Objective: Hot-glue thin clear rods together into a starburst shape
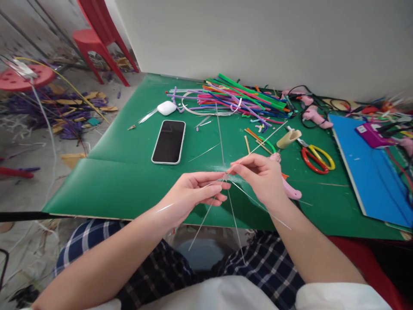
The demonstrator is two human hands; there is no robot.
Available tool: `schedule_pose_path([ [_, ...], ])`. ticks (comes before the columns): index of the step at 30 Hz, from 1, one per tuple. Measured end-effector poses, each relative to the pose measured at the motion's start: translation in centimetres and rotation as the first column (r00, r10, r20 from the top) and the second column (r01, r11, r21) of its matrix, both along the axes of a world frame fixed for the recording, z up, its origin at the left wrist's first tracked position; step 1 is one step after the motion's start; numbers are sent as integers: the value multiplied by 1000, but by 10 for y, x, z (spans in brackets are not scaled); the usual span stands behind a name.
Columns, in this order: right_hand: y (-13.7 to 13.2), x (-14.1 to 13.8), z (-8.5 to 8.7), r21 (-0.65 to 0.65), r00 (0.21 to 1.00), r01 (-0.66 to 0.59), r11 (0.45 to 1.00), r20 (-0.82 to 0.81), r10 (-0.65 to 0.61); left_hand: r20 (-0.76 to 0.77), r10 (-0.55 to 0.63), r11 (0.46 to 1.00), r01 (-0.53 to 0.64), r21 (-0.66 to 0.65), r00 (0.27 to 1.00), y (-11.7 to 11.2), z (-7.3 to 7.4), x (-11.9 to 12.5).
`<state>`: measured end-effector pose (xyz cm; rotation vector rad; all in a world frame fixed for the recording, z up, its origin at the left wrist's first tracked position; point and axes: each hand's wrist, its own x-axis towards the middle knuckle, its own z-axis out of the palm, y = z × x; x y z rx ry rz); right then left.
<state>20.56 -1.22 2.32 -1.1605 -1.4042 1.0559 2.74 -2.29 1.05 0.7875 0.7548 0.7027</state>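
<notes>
Several thin silvery wires (234, 219) spread out like spokes from a small joined centre (226, 177), held just above the near edge of the table. My left hand (190, 189) is closed on this centre from the left, thumb and forefinger pinching close to it. From the other side, my right hand (260, 174) pinches at the same spot with thumb and fingertips. Its fingers hide part of the centre and the start of some wires. Behind my right wrist lies a pink tool (291, 189), partly covered by the hand.
On the green table (129, 185) lie a phone (169, 142), a white earbud case (167, 108), a pile of coloured pipe cleaners (238, 97), red-and-yellow scissors (318, 159), a beige tube piece (288, 139) and a blue board (361, 172). A grey panel (258, 38) stands behind.
</notes>
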Motion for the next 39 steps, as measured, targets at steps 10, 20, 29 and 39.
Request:
schedule_pose_path([
  [10, -12, -4, 6, 167, 968, -7, 986, 249, -35, -134, 247, 966, -232, 118, 960, -10, 5, 14],
  [20, -24, 43, 32, 332, 748, 39, 942, 616, -248, -46, 319, 947, -316, 57, 947, -15, 24, 10],
  [29, -55, 129, -48, 114, 197, 190, 975, 969, -152, -6, 360, 924, -355, 141, 933, -25, 46, -6],
  [39, -52, 113, -30, 82, 335, 287, 954, 925, -180, -107, 472, 840, -409, 356, 875, -27, 49, -11],
])
